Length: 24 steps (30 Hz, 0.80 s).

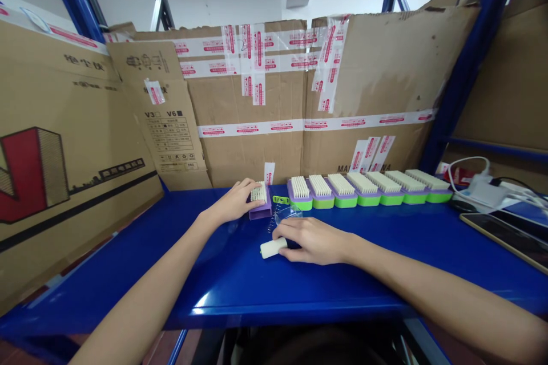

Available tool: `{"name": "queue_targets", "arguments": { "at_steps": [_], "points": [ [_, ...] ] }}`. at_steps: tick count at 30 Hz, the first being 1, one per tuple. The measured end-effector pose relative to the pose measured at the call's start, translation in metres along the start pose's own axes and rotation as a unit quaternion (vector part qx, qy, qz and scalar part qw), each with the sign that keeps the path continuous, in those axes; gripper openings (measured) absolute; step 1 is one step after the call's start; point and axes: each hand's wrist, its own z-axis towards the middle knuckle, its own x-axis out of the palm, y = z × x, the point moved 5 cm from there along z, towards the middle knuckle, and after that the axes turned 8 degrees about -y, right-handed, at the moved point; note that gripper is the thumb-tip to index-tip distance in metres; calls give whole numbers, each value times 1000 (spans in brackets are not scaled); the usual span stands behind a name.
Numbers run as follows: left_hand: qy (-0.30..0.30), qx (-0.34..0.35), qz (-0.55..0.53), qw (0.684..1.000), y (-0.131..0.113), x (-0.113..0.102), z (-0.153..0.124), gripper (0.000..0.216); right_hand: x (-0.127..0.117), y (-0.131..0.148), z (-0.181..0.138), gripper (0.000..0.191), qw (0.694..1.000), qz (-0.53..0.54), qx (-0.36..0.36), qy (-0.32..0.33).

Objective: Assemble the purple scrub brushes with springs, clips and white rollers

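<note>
My left hand (235,201) is closed round a purple brush (260,203) with white bristles, which stands on the blue table (240,279) by the cardboard wall. My right hand (310,239) lies low on the table with its fingers wrapped over a white cylindrical piece (273,247), whose end sticks out to the left. Between the hands sit a clear plastic part (286,214), a thin wire spring (271,221) and a small green piece (281,199). To the right, several purple and green brushes (363,189) stand side by side in a row.
Taped cardboard sheets (265,102) wall off the back and left. At the right edge lie a tablet (505,235), a white charger with cables (482,189) and a blue shelf post (462,77).
</note>
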Motion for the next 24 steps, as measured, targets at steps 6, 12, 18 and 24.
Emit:
{"name": "queue_targets", "arguments": {
  "at_steps": [6,12,18,24],
  "points": [
    [-13,-44,17,999,3,-1,-1,76,1,0,-1,30,1000,-23,1,0],
    [-30,-63,11,997,6,3,-3,77,-4,2,-1,29,999,-49,-3,-11],
    [-14,-69,-25,997,6,2,-2,81,-8,0,1,27,999,-35,5,-29],
    [-18,-55,-12,998,6,0,-1,72,-12,-1,0,29,998,-43,8,-47]
  ]
}}
